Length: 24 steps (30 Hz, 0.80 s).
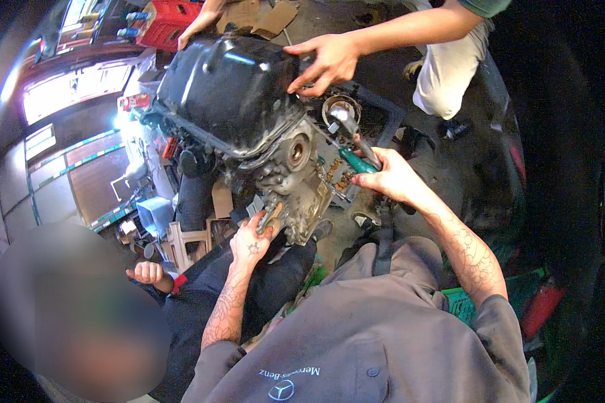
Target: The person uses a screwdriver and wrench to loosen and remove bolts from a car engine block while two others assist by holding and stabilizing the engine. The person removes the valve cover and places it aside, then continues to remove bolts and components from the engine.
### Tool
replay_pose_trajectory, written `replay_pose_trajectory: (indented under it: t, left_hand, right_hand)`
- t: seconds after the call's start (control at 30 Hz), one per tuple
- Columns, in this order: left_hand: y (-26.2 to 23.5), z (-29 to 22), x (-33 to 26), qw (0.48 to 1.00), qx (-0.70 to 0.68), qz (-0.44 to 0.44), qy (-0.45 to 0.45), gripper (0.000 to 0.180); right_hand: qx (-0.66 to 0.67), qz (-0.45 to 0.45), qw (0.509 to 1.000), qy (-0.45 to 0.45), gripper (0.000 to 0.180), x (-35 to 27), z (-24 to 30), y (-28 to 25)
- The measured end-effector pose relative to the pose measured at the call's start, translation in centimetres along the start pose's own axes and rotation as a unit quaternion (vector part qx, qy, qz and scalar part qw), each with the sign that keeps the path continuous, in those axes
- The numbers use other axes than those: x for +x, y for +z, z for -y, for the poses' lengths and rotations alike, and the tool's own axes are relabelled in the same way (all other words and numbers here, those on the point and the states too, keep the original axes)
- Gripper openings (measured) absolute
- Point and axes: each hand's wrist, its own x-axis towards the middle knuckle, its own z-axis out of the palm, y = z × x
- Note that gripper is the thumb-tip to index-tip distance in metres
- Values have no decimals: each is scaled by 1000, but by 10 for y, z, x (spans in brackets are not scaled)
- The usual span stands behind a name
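The engine (286, 178) takes up the upper middle of the frame, tilted, with its black pan (225, 91) uppermost and its bare metal end turned toward the lower right. The person's left hand (249, 243) reaches in from below and touches the engine's lower end, just left of the frame's middle. Its fingers are bent against the metal; whether they close around a separate part cannot be told.

The person's right hand (395, 180), right of the middle, has its fingers wrapped around a green-handled tool (357, 161). A metal wrench (346, 124) runs up from the same hand, its round head near the engine's right side.

At the top of the frame, a co-worker's hand (328, 62) rests on the right side of the black pan, fingers spread. A second hand (198, 28) touches the pan's upper left edge.

Behind the wrench lies a grey tray (388, 111). A red crate (171, 23) stands at the upper left, and a beige stool (180, 245) stands left of the person's left hand. Another person's bent hand (148, 272) shows at the lower left.
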Motion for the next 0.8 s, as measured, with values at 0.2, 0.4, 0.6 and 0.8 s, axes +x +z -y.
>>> replay_pose_trajectory:
  t: [0.2, 0.4, 0.6, 0.8]
  left_hand:
    - [-2, 2, -6, 1000, -12, -1, -2, 45]
    - [-8, 14, -3, 999, -29, -30, 31, 43]
    - [-9, 18, -10, 989, -10, -125, 77, 43]
    - [-19, -26, -6, 736, -670, -91, 36, 45]
  right_hand:
    - [-110, -25, 994, 14, 49, -15, 12, 17]
    - [-125, 19, 992, 10, 49, -34, 36, 57]
    - [1, 42, 997, 58, 50, -27, 55, 109]
    - [115, -14, 989, 91, 46, -5, 49, 141]
